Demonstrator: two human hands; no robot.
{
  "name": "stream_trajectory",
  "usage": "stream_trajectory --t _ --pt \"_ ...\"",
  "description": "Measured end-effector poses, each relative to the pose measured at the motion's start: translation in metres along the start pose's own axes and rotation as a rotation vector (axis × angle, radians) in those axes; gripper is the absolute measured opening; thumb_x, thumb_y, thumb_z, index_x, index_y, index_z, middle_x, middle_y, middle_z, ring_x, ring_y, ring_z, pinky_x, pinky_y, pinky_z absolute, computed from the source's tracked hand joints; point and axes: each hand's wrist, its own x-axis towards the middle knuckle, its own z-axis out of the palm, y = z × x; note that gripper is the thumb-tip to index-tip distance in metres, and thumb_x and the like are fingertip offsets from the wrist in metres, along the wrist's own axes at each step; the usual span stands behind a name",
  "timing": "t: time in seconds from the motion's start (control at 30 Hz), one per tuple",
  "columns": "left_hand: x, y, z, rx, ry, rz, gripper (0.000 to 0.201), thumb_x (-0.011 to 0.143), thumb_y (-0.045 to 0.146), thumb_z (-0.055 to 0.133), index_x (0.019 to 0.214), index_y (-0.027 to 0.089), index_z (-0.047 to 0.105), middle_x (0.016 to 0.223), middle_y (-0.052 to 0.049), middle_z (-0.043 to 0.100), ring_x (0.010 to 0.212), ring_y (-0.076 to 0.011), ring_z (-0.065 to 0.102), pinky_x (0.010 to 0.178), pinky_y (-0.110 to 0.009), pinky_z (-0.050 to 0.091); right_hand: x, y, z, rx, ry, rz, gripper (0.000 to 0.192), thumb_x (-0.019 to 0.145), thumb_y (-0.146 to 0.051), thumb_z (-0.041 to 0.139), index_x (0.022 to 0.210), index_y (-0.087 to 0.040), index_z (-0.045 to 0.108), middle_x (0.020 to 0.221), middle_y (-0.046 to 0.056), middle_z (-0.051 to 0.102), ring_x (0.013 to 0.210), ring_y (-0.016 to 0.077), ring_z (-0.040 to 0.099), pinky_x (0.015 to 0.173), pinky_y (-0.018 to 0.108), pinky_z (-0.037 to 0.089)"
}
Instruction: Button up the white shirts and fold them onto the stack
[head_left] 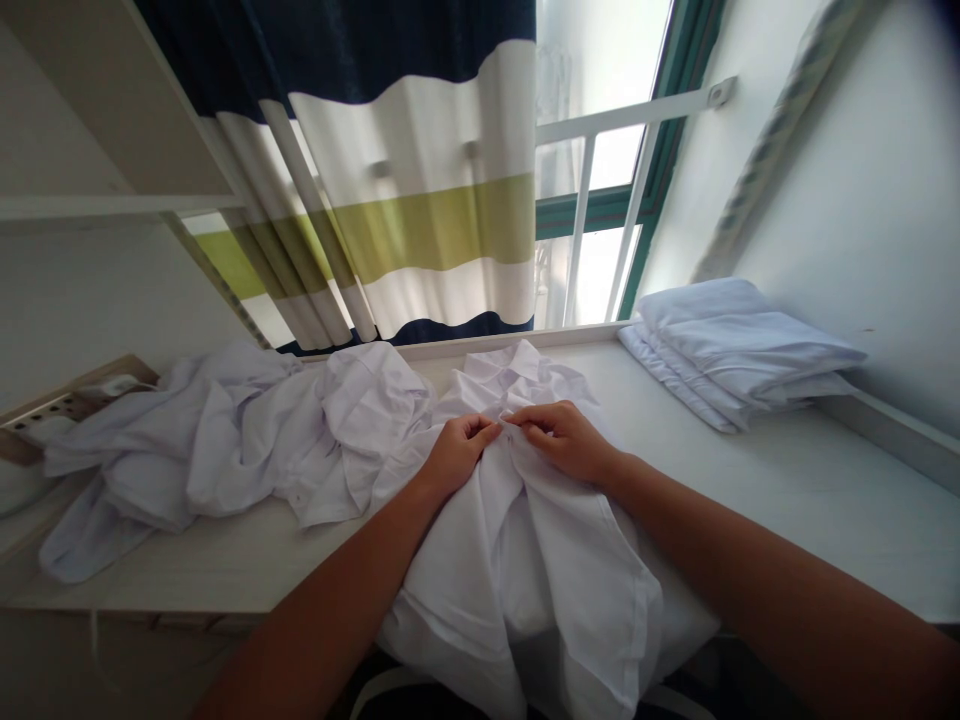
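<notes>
A white shirt (555,570) lies on the white table (787,480) in front of me, its collar toward the window and its lower part hanging over the near edge. My left hand (457,452) and my right hand (566,438) meet at the middle of the shirt's front, just below the collar. Both pinch the fabric between thumb and fingers, fingertips almost touching each other.
A heap of crumpled white garments (240,440) covers the table's left side. A stack of folded white garments (739,350) sits at the back right by the wall. A power strip (67,405) lies at the far left. A striped curtain (405,200) and window stand behind.
</notes>
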Motion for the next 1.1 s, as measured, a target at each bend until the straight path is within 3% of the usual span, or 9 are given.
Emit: stream_trajectory --t 0.13,0.3,0.53,0.73,0.9,1.1 --pt "0.0 -0.002 -0.001 0.014 -0.02 -0.024 0.033 0.08 0.047 0.07 0.081 0.014 0.068 0.073 0.001 0.062 0.065 -0.0111 0.049 0.061 -0.023 0.036 0.002 0.003 -0.009 0.078 -0.103 0.048 0.041 0.081 -0.011 0.049 0.11 -0.021 0.077 0.099 0.001 0.077 0.084 0.0188 0.069 0.076 0.028 0.05" --pt "-0.003 -0.001 0.0 0.097 -0.062 -0.022 0.033 0.081 0.047 0.068 0.08 0.014 0.068 0.072 0.001 0.061 0.066 -0.0121 0.05 0.063 -0.024 0.037 0.005 0.002 -0.024 0.185 -0.305 0.088 0.041 0.082 -0.014 0.051 0.113 -0.023 0.077 0.1 0.001 0.077 0.084 0.0205 0.068 0.074 0.03 0.052" --pt "-0.007 0.002 0.002 0.102 -0.142 -0.009 0.029 0.082 0.044 0.068 0.08 0.014 0.067 0.072 0.001 0.06 0.065 -0.0116 0.049 0.061 -0.024 0.036 0.005 0.013 -0.026 0.244 -0.353 0.133 0.029 0.086 -0.036 0.064 0.106 -0.021 0.079 0.098 0.005 0.077 0.086 0.022 0.068 0.072 0.03 0.052" --pt "-0.005 -0.002 0.002 0.102 -0.143 0.013 0.027 0.082 0.04 0.067 0.08 0.014 0.067 0.072 0.001 0.06 0.066 -0.0117 0.048 0.062 -0.024 0.036 0.004 0.018 -0.013 0.229 -0.251 0.187 0.028 0.079 -0.04 0.074 0.094 -0.018 0.078 0.084 0.005 0.076 0.075 0.0188 0.066 0.067 0.028 0.05" --pt "-0.003 -0.004 0.003 0.085 -0.126 0.001 0.022 0.081 0.036 0.064 0.077 0.014 0.065 0.066 0.003 0.056 0.061 -0.0107 0.044 0.059 -0.024 0.033 0.002 0.013 -0.004 0.122 -0.175 0.137 0.021 0.08 -0.037 0.073 0.089 -0.019 0.074 0.069 0.0 0.07 0.063 0.0146 0.062 0.059 0.025 0.046" --pt "-0.003 -0.009 0.004 0.032 -0.125 -0.071 0.025 0.079 0.039 0.065 0.075 0.015 0.064 0.058 0.004 0.048 0.053 -0.009 0.037 0.053 -0.024 0.027 0.001 0.013 0.001 0.027 -0.14 0.09 0.016 0.081 -0.034 0.072 0.088 -0.02 0.071 0.068 -0.001 0.068 0.061 0.0133 0.061 0.059 0.024 0.046"
